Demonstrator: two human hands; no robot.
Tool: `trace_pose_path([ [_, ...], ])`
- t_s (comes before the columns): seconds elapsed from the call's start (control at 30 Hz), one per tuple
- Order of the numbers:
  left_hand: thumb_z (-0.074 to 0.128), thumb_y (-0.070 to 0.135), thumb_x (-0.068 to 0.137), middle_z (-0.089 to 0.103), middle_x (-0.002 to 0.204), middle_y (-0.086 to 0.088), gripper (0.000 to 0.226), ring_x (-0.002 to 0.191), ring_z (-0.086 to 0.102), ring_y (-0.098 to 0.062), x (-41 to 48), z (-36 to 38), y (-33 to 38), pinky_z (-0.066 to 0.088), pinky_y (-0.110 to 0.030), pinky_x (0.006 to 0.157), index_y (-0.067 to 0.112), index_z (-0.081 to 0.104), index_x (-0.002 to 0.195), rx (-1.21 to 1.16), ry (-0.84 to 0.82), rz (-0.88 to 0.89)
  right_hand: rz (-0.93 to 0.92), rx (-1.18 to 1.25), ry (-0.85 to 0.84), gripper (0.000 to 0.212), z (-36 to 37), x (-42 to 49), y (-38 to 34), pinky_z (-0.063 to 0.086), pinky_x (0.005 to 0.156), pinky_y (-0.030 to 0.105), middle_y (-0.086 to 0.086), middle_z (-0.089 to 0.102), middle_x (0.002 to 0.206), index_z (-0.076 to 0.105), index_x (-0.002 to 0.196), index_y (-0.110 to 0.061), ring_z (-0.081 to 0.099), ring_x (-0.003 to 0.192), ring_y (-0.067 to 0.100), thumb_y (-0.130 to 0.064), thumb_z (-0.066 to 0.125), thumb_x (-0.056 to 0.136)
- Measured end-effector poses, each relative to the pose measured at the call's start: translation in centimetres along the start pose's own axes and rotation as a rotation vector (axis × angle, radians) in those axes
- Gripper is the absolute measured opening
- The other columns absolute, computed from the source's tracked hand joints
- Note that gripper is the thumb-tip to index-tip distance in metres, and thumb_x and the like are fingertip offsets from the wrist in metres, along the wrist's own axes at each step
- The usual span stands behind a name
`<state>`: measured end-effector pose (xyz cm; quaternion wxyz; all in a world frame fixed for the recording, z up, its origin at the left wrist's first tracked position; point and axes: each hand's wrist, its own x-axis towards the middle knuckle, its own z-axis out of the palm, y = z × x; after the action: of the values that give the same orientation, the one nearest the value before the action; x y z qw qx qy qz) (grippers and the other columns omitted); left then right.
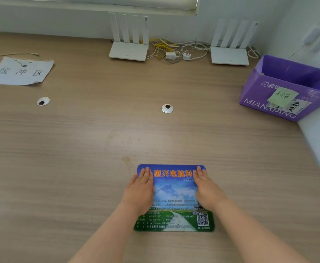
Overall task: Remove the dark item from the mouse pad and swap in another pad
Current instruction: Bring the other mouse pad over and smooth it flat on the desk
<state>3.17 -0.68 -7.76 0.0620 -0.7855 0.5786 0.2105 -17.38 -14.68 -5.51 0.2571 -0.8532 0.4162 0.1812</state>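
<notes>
A printed mouse pad (174, 196) with blue sky, green field, orange lettering and a QR code lies flat on the wooden desk (79, 149), near the front edge. My left hand (140, 190) rests palm down on the pad's left side, fingers stretched out together. My right hand (206, 188) lies flat on its right side in the same way. Neither hand grips anything. No dark item shows on the pad or elsewhere on the desk.
A purple cardboard box (286, 92) with a green note stands at the right. Two white routers (128, 50) (229, 56) and tangled cables (174, 52) line the back wall. A handwritten paper sheet (20, 72) lies far left. Two round cable grommets (167, 108) (43, 101) sit in the desk.
</notes>
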Motion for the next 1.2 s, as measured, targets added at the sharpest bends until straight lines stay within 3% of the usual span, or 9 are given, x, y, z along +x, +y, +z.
trace_pose_path([
  [0.2, 0.034, 0.031, 0.087, 0.059, 0.135, -0.009, 0.053, 0.122, 0.059, -0.020, -4.2, 2.8, 0.6, 0.036, -0.034, 0.107, 0.008, 0.063, 0.125, 0.002, 0.001, 0.056, -0.071, -0.108, 0.006, 0.077, 2.1, -4.9, 1.0, -0.006, 0.116, 0.026, 0.005, -0.021, 0.156, -0.006, 0.150, -0.008, -0.011, 0.148, 0.020, 0.001, 0.033, 0.084],
  [0.37, 0.034, 0.031, 0.088, 0.055, 0.140, -0.007, 0.054, 0.128, 0.052, -0.020, -5.5, 3.8, 1.3, 0.027, -0.034, 0.108, 0.008, 0.056, 0.132, -0.033, 0.015, 0.029, -0.048, -0.096, 0.013, 0.077, 3.8, -6.3, 0.9, -0.005, 0.118, 0.028, 0.003, -0.029, 0.150, -0.011, 0.149, -0.009, -0.016, 0.147, 0.020, 0.001, 0.029, 0.084],
  [0.57, 0.010, 0.030, 0.097, -0.024, 0.149, 0.003, 0.059, 0.140, -0.021, -0.012, -6.2, 3.4, 4.6, -0.011, -0.033, 0.115, 0.013, -0.008, 0.151, -0.012, 0.035, 0.150, -0.165, -0.120, -0.013, 0.068, 5.3, -6.4, -3.0, -0.010, 0.115, 0.030, 0.001, -0.029, 0.141, -0.004, 0.150, -0.009, -0.014, 0.147, 0.023, -0.005, 0.025, 0.089],
  [0.63, 0.024, 0.028, 0.096, -0.017, 0.150, 0.001, 0.062, 0.142, -0.014, -0.014, -7.1, 4.6, 5.8, -0.004, -0.033, 0.117, 0.013, 0.000, 0.151, -0.005, 0.068, 0.187, -0.258, -0.105, -0.052, 0.067, 6.7, -6.9, -5.1, -0.010, 0.115, 0.031, 0.002, -0.029, 0.143, -0.004, 0.151, -0.010, -0.016, 0.146, 0.023, -0.023, 0.010, 0.087],
  [0.7, 0.037, 0.031, 0.085, 0.018, 0.152, -0.004, 0.064, 0.144, 0.028, -0.019, -8.3, 5.7, 6.0, 0.023, -0.034, 0.115, 0.011, 0.031, 0.146, -0.065, 0.052, 0.178, -0.278, -0.108, -0.070, 0.086, 7.9, -7.3, -5.7, -0.011, 0.114, 0.031, 0.001, -0.026, 0.148, -0.005, 0.150, -0.011, -0.023, 0.141, 0.019, -0.043, -0.006, 0.071],
  [0.77, 0.043, 0.039, 0.078, 0.041, 0.147, -0.004, 0.069, 0.133, 0.046, -0.020, -9.4, 6.9, 5.2, 0.038, -0.031, 0.110, 0.008, 0.039, 0.139, -0.077, 0.041, 0.227, -0.300, -0.184, -0.045, 0.078, 8.3, -8.2, -5.0, -0.010, 0.115, 0.032, 0.001, -0.024, 0.150, -0.004, 0.150, -0.011, -0.023, 0.138, 0.016, -0.035, -0.001, 0.076],
  [0.9, 0.045, 0.043, 0.079, 0.009, 0.160, -0.006, 0.091, 0.147, 0.009, -0.017, -11.7, 7.9, 1.7, 0.012, -0.032, 0.113, 0.008, 0.003, 0.151, -0.026, 0.088, 0.257, -0.258, -0.265, 0.042, 0.092, 8.4, -9.6, -1.8, 0.010, 0.121, 0.030, 0.008, 0.013, 0.153, 0.010, 0.150, -0.017, 0.029, 0.143, 0.023, -0.011, 0.046, 0.066],
  [1.0, 0.042, 0.043, 0.085, 0.015, 0.162, -0.005, 0.079, 0.149, -0.008, -0.013, -13.2, 7.7, -0.6, 0.008, -0.031, 0.112, 0.014, 0.014, 0.152, -0.009, 0.123, 0.184, -0.201, -0.331, -0.001, 0.115, 8.6, -11.0, 1.5, -0.004, 0.115, 0.029, 0.008, 0.029, 0.152, -0.013, 0.147, -0.014, 0.036, 0.138, 0.020, -0.010, 0.058, 0.057],
  [1.2, 0.038, 0.043, 0.088, 0.043, 0.144, -0.011, 0.067, 0.147, 0.016, -0.020, -14.0, 8.1, -1.2, 0.007, -0.035, 0.114, 0.004, 0.036, 0.143, -0.010, 0.084, 0.127, -0.097, -0.481, -0.005, 0.074, 10.7, -12.2, 3.4, 0.002, 0.111, 0.028, 0.005, 0.043, 0.143, 0.052, 0.133, -0.009, 0.017, 0.142, 0.028, -0.009, 0.034, 0.061],
])
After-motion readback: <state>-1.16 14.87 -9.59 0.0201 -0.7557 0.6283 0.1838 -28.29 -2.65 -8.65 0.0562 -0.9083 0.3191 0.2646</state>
